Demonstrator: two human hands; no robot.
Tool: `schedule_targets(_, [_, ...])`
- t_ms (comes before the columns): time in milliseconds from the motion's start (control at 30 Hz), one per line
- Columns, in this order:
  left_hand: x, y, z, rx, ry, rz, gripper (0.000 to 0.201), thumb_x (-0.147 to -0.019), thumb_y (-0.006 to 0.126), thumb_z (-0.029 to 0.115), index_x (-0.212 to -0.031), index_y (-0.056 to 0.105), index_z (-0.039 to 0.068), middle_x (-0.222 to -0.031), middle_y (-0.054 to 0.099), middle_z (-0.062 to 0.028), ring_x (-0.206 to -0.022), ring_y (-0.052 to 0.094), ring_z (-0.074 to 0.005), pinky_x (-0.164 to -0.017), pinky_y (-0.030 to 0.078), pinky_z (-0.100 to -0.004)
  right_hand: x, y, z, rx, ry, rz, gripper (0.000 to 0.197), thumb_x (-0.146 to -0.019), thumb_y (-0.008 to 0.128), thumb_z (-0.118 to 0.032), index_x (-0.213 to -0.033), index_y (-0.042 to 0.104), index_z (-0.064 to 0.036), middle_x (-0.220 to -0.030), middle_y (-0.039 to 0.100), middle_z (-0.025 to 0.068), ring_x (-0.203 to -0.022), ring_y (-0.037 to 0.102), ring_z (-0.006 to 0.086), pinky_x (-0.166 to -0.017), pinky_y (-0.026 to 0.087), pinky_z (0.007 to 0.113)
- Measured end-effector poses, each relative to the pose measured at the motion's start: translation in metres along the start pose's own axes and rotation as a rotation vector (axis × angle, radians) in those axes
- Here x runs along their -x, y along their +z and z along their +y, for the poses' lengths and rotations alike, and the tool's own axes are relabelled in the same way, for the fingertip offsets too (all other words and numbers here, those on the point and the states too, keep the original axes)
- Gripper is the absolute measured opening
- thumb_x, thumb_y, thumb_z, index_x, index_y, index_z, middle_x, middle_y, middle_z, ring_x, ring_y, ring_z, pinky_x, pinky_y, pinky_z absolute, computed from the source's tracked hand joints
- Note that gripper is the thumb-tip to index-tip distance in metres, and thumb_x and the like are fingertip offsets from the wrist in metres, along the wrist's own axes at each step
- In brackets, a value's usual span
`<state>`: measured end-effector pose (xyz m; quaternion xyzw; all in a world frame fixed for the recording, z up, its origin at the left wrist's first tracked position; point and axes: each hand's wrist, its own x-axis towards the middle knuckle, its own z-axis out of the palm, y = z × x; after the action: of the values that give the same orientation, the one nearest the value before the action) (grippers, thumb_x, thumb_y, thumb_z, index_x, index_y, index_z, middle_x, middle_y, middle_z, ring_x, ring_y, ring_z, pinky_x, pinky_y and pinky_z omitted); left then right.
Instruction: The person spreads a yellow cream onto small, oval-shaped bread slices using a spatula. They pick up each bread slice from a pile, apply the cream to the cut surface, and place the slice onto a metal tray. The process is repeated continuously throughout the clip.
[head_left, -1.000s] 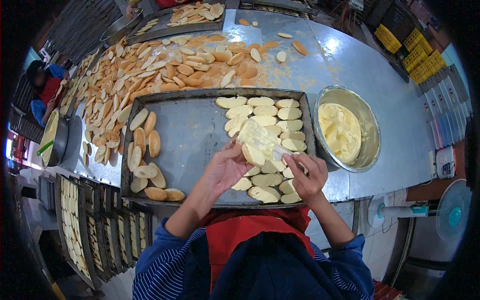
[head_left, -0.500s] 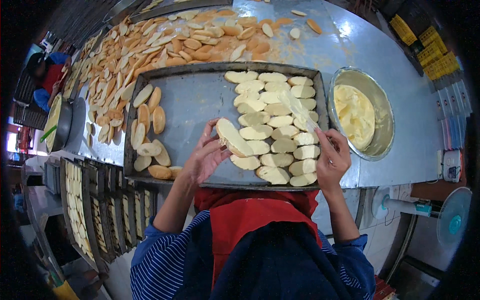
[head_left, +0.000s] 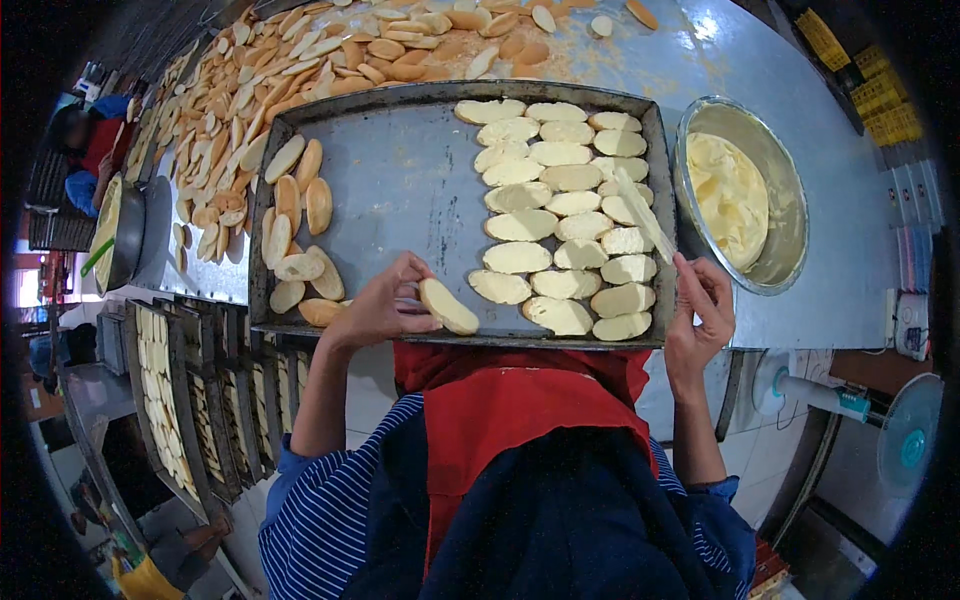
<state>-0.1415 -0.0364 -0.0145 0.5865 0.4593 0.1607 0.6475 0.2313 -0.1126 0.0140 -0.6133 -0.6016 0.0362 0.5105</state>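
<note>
My left hand grips one end of an oval bread slice between thumb and fingers, at the near edge of a dark metal tray. A cream-smeared spatula is pinched in my right hand. Its blade hangs over the right side of the tray, above rows of cream-coated bread slices. Along the tray's left wall lie several plain slices, some crust up, some cut side up. Just right of the tray stands a metal bowl of pale yellow cream.
Loose bread slices are heaped on the metal table beyond the tray. To the left are another bowl with a green handle and a person in red and blue. Stacked trays stand lower left, a fan lower right.
My left hand has brought the slice down and nearer to me, to the tray's front edge. My right hand and the spatula have shifted a little to the right. The whole view has tilted slightly.
</note>
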Motion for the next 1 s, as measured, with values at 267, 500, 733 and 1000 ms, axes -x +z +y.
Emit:
schedule_targets(267, [-0.013, 0.003, -0.008, -0.376, 0.094, -0.078, 0.041, -0.066, 0.081, 0.005, -0.099, 0.057, 0.0, -0.095, 0.063, -0.01, -0.078, 0.065, -0.0177, -0.07, 0.056, -0.0305, -0.004, 0.002, 0.0, 0.018, 0.017, 0.023, 0.037, -0.082, 0.063, 0.011, -0.11, 0.073, -0.0092, -0.098, 0.061, 0.0064, -0.086, 0.058, 0.0142, -0.076, 0.047, 0.025])
schedule_targets(500, [-0.019, 0.01, -0.007, -0.396, 0.106, -0.111, 0.035, -0.073, 0.075, 0.001, -0.104, 0.058, 0.003, -0.103, 0.064, -0.0099, -0.089, 0.066, -0.0196, -0.079, 0.058, -0.0352, -0.003, 0.0, 0.004, 0.014, 0.039, 0.041, 0.035, -0.083, 0.063, 0.01, -0.11, 0.073, -0.0081, -0.099, 0.062, 0.0067, -0.086, 0.059, 0.0145, -0.076, 0.048, 0.026])
schedule_targets(733, [-0.009, 0.012, -0.003, -0.171, 0.065, 0.034, 0.028, -0.076, 0.073, 0.004, -0.099, 0.057, -0.001, -0.1, 0.064, -0.012, -0.085, 0.065, -0.0198, -0.075, 0.055, -0.0337, -0.007, 0.001, 0.005, 0.039, 0.048, 0.019, 0.033, -0.084, 0.062, 0.01, -0.111, 0.072, -0.0061, -0.1, 0.062, 0.0077, -0.09, 0.059, 0.0161, -0.079, 0.047, 0.027])
schedule_targets(1000, [0.017, -0.078, -0.027, -0.761, 0.119, 0.764, 0.011, -0.09, 0.051, 0.007, -0.09, 0.058, 0.0, -0.09, 0.063, -0.0147, -0.085, 0.063, -0.0304, -0.07, 0.048, -0.0416, -0.012, -0.032, 0.034, 0.17, 0.123, 0.135, 0.03, -0.091, 0.058, 0.004, -0.117, 0.069, -0.0057, -0.106, 0.061, 0.0072, -0.096, 0.058, 0.017, -0.083, 0.048, 0.028])
